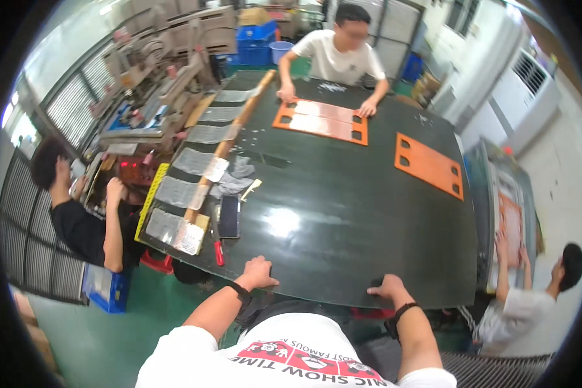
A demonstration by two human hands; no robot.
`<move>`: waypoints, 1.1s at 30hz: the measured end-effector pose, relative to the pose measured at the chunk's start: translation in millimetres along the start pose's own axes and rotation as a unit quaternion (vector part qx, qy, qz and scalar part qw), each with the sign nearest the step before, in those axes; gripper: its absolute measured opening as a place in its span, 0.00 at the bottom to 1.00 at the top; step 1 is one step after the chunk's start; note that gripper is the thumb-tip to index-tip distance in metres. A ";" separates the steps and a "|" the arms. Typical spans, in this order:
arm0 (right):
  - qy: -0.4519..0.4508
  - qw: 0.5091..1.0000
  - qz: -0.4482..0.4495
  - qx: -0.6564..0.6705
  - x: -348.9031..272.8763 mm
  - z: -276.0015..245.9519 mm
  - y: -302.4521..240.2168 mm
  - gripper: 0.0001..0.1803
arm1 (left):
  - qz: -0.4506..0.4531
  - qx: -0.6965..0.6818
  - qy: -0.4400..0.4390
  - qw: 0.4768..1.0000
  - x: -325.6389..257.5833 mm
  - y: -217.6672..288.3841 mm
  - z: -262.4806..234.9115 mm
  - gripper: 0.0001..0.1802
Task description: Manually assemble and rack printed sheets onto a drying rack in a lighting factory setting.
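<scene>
**You rest against the near edge of the dark worktop (343, 255)**

Your left hand (257, 272) and right hand (388, 286) sit well apart, both touching the worktop's near edge, each thumb spread away from loosely bent fingers. The worktop reaches from under your hands to the far side. Just beyond your left hand lies a red-handled tool (219, 253), with a dark phone (229, 220) beside it. Farther along, a crumpled grey cloth (241, 169) lies near a long wooden bar (221, 152), which crosses a row of pale strips (182, 193). Across to your right, an orange panel (429, 166) with dark cutouts lies flat. At the far edge, a co-worker (339, 61) touches both ends of a glossy orange sheet (321, 121). Blue crates (255, 46) stand behind.
</scene>
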State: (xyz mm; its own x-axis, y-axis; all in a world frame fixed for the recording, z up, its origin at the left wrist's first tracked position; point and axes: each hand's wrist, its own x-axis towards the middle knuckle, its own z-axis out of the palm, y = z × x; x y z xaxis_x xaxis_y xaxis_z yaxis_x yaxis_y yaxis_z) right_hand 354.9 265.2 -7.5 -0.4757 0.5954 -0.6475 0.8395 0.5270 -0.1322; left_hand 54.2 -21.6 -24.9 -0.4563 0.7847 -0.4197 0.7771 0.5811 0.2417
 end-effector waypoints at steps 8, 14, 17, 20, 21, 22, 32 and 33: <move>0.247 0.957 0.015 0.150 43.2 -21.9 -20.4 0.26 | 0.070 -0.111 0.172 0.976 -3.6 14.8 -3.2 0.14; 0.309 0.937 0.062 0.152 107.0 -53.1 -36.1 0.30 | 0.168 -0.048 0.227 0.958 31.3 58.0 -19.6 0.32; 0.338 0.935 0.007 0.105 108.7 -32.6 -32.0 0.27 | 0.169 -0.005 0.200 0.965 56.5 69.2 -12.6 0.38; 0.387 0.917 -0.061 0.080 92.9 -7.8 -20.1 0.25 | 0.111 0.029 0.163 0.980 74.5 71.6 -9.6 0.41; 0.394 0.911 -0.095 0.072 83.8 1.1 -17.4 0.25 | 0.119 0.027 0.157 0.980 70.2 68.9 -5.8 0.41; 0.402 0.906 -0.102 0.082 71.9 12.5 -13.0 0.25 | 0.140 0.026 0.155 0.978 65.1 63.6 -3.6 0.41; 0.407 0.904 -0.042 0.127 -18.1 43.6 -36.1 0.27 | 0.192 0.037 0.078 0.978 -19.9 56.5 37.3 0.42; 0.429 0.893 -0.097 0.094 -13.3 50.1 -53.1 0.28 | 0.181 0.041 0.092 0.978 -19.4 58.0 37.3 0.43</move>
State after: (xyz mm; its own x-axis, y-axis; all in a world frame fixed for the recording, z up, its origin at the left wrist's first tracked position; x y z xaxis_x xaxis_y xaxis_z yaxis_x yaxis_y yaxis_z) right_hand 329.8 199.0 -29.5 -0.5746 0.7925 0.2044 0.7110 0.6070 -0.3551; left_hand 124.4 -11.2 -35.4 -0.2081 0.9660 -0.1536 0.9312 0.2437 0.2709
